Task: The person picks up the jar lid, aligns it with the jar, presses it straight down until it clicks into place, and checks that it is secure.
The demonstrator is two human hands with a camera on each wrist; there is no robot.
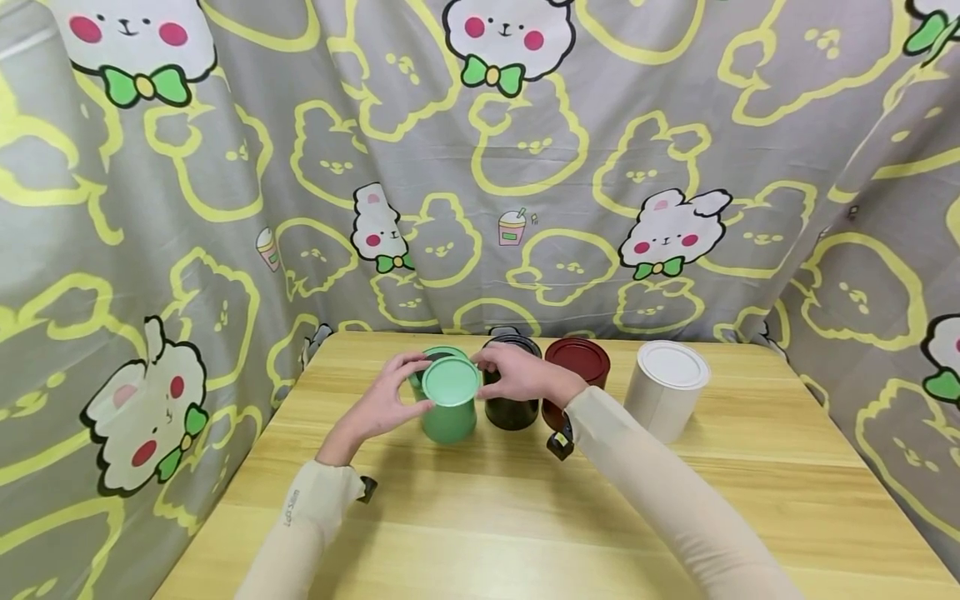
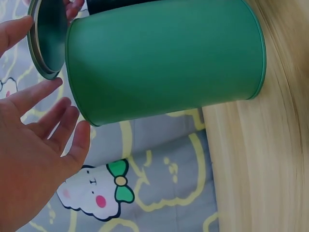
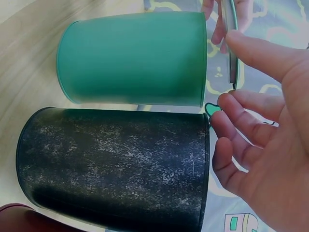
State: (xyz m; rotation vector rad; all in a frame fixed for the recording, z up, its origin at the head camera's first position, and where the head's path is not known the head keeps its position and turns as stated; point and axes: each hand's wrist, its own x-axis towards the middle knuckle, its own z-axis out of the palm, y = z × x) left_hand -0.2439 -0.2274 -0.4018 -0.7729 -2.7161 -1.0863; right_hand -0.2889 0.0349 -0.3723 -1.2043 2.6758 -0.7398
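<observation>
A round green lid [image 1: 452,382] is tilted above the mouth of a green canister [image 1: 450,425], with a gap between them in both wrist views. My left hand [image 1: 381,402] holds the lid's left edge, thumb on one side and index finger on the other. On the opposite edge, my right hand [image 1: 519,372] pinches the lid between thumb and fingers. The canister [image 2: 164,63] stands upright on the table, its dark inside partly showing behind the lid. Right beside it is a black canister [image 3: 116,164], close to the lower fingers of my right hand.
Farther right stand a dark red canister [image 1: 577,358], partly behind my right wrist, and a white lidded canister [image 1: 663,400]. All are along the back of the wooden table [image 1: 480,525]. A patterned grey curtain [image 1: 442,167] hangs behind and at both sides.
</observation>
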